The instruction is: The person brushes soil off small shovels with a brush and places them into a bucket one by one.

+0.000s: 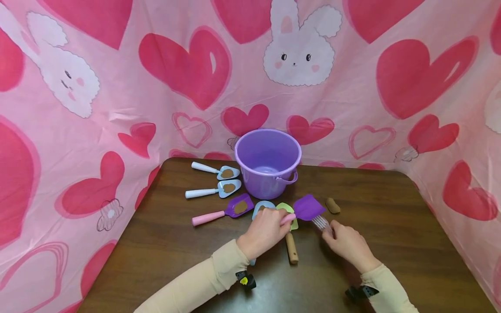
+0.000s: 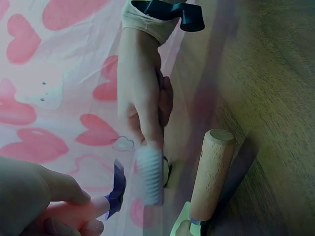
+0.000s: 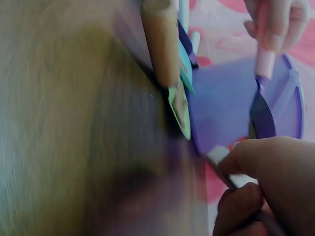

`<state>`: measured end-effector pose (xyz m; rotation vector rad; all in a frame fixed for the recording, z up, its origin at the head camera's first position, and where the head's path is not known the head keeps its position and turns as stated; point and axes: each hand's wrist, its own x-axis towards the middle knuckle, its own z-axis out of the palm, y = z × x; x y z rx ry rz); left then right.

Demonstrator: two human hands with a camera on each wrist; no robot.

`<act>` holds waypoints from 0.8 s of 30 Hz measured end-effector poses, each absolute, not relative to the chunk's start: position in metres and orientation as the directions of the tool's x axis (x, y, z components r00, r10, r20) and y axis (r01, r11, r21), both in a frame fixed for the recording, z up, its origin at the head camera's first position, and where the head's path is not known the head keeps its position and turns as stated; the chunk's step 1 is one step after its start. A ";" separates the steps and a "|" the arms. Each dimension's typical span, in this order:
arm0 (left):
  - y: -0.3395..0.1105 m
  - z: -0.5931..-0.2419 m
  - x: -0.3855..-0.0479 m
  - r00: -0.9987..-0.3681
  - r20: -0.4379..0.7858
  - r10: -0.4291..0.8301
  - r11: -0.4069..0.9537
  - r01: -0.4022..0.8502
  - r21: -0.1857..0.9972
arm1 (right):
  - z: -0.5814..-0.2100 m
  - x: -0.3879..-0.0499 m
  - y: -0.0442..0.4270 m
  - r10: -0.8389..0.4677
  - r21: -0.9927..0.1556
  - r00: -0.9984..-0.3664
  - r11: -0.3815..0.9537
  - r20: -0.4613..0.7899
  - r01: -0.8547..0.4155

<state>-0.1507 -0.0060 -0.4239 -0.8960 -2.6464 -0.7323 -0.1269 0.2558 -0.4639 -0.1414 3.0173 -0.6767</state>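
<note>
In the head view my left hand (image 1: 263,232) grips the pink handle of a purple shovel (image 1: 309,208), its blade raised above the table and pointing right. My right hand (image 1: 350,245) pinches a small brush (image 1: 321,223) with pale bristles, close to the blade's lower edge; whether they touch I cannot tell. Beneath my left hand lie a green shovel (image 1: 285,208) with a wooden handle (image 1: 291,248) and a light blue shovel (image 1: 264,205), partly hidden. The left wrist view shows the brush (image 2: 149,175) blurred, below the right hand (image 2: 142,91).
A purple bucket (image 1: 268,163) stands at the back of the wooden table (image 1: 156,269). Left of it lie two light blue shovels (image 1: 228,188) with white handles and a purple one (image 1: 239,206), each bearing brown material. A brown lump (image 1: 333,205) lies right of the raised blade.
</note>
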 end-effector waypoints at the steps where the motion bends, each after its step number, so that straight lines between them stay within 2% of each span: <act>1: -0.005 -0.424 -0.151 -0.776 0.390 0.496 0.683 0.626 0.378 | -0.465 -0.128 0.253 -0.112 -0.422 -0.994 0.902 -0.017 -0.094; 9: -0.001 -0.425 -0.155 -0.784 0.377 0.492 0.666 0.618 0.418 | -0.470 -0.131 0.233 -0.180 -0.421 -0.983 0.890 0.028 -0.175; 17: 0.000 -0.428 -0.152 -0.759 0.397 0.516 0.643 0.649 0.405 | -0.468 -0.128 0.233 -0.099 -0.501 -0.995 0.860 0.026 -0.099; 24: 0.003 -0.425 -0.153 -0.736 0.393 0.552 0.644 0.675 0.360 | -0.467 -0.129 0.238 -0.076 -0.499 -0.997 0.863 0.023 -0.077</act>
